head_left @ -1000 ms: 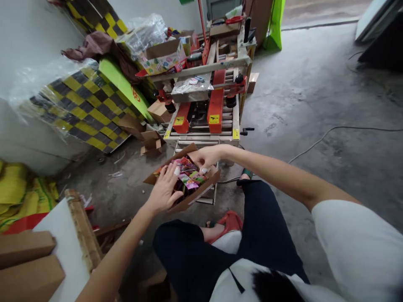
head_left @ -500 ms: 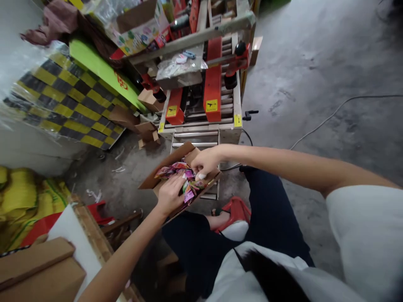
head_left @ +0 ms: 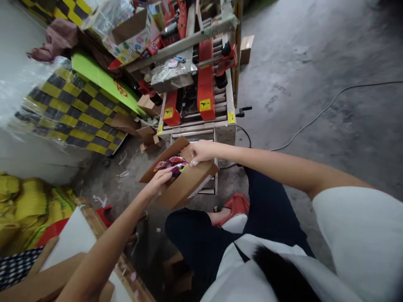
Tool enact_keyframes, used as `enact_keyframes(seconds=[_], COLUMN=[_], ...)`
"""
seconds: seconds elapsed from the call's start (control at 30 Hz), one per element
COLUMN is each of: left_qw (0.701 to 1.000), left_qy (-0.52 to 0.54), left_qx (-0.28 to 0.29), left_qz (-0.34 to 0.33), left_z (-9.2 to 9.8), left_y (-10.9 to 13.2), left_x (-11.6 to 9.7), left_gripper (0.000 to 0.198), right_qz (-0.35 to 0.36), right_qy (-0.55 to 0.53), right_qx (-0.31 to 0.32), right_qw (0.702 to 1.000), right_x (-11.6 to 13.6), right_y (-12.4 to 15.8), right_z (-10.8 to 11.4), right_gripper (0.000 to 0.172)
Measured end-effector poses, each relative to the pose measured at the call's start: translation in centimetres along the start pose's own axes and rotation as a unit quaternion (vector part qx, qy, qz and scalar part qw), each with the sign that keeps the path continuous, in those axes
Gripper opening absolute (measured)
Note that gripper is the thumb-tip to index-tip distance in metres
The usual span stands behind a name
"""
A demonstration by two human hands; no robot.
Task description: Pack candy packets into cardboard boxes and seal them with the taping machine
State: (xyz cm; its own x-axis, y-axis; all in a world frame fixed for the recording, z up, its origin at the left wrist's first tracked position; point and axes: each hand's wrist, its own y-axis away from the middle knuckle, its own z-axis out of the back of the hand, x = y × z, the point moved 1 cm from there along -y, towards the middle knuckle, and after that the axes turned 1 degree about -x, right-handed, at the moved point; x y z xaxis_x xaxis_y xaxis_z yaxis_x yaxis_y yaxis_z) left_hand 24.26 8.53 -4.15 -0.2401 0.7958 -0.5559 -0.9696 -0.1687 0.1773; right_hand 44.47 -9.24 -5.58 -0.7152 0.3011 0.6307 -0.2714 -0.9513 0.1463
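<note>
A brown cardboard box full of colourful small packets sits in front of my knees. Its near flap is folded up over part of the contents. My left hand reaches under that flap at the box's left side, fingers curled against the packets. My right hand is at the far right rim, its fingers closed on the edge of a flap.
A carton-sealing machine with red belts and rollers stands just behind the box. Black-and-yellow checkered sheets lean at left, yellow sacks at lower left. A cable crosses the concrete floor. A red sandal shows by my leg.
The near flap of the box has come up over the packets. My left hand slid from on top of the packets to under that flap; my right hand moved to the far rim.
</note>
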Motion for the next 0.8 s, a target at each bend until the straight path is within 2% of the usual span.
enact_keyframes(seconds=[0.07, 0.13, 0.2, 0.27, 0.3, 0.37, 0.47, 0.53, 0.6, 0.67, 0.8], left_qw=[1.000, 0.998, 0.990, 0.975, 0.964, 0.938, 0.903, 0.895, 0.901, 0.909, 0.927], left_qy=[0.002, -0.040, -0.096, -0.144, -0.167, -0.214, -0.275, -0.306, -0.328, -0.336, -0.315], left_qx=[-0.008, -0.053, -0.105, -0.167, -0.202, -0.266, -0.324, -0.316, -0.269, -0.225, -0.198], left_qz=[0.013, 0.007, -0.015, -0.036, -0.045, -0.058, -0.064, -0.074, -0.093, -0.098, -0.051], left_z=[-0.7, -1.7, -2.6, -3.3, -3.6, -4.0, -4.7, -5.3, -6.1, -6.6, -6.8], left_y=[0.4, 0.7, 0.8, 0.7, 0.8, 1.1, 2.2, 2.9, 3.2, 3.1, 2.2], left_x=[-0.6, -0.9, -0.8, -0.3, -0.1, 0.3, -0.1, -0.9, -1.8, -2.4, -2.5], left_gripper=[0.066, 0.069, 0.067, 0.068, 0.070, 0.074, 0.068, 0.051, 0.039, 0.044, 0.055], right_qz=[-0.019, -0.025, -0.018, 0.031, 0.069, 0.137, 0.146, 0.132, 0.121, 0.110, 0.111], right_qy=[0.002, 0.027, 0.064, 0.080, 0.072, 0.046, 0.035, 0.045, 0.061, 0.082, 0.101], right_qx=[-0.030, -0.101, -0.212, -0.295, -0.307, -0.295, -0.280, -0.264, -0.236, -0.212, -0.212], right_qw=[0.999, 0.994, 0.975, 0.952, 0.946, 0.944, 0.948, 0.954, 0.962, 0.968, 0.966], right_x=[0.4, 1.0, 1.9, 2.8, 3.1, 3.4, 3.2, 3.2, 3.5, 4.0, 4.5], right_y=[0.8, 1.9, 2.9, 3.6, 3.7, 3.6, 3.4, 3.4, 3.4, 3.4, 3.5], right_z=[-0.4, -1.3, -2.6, -4.4, -5.5, -7.6, -9.5, -9.6, -9.0, -8.3, -7.9], right_gripper=[0.052, 0.054, 0.046, 0.037, 0.035, 0.036, 0.041, 0.044, 0.043, 0.042, 0.042])
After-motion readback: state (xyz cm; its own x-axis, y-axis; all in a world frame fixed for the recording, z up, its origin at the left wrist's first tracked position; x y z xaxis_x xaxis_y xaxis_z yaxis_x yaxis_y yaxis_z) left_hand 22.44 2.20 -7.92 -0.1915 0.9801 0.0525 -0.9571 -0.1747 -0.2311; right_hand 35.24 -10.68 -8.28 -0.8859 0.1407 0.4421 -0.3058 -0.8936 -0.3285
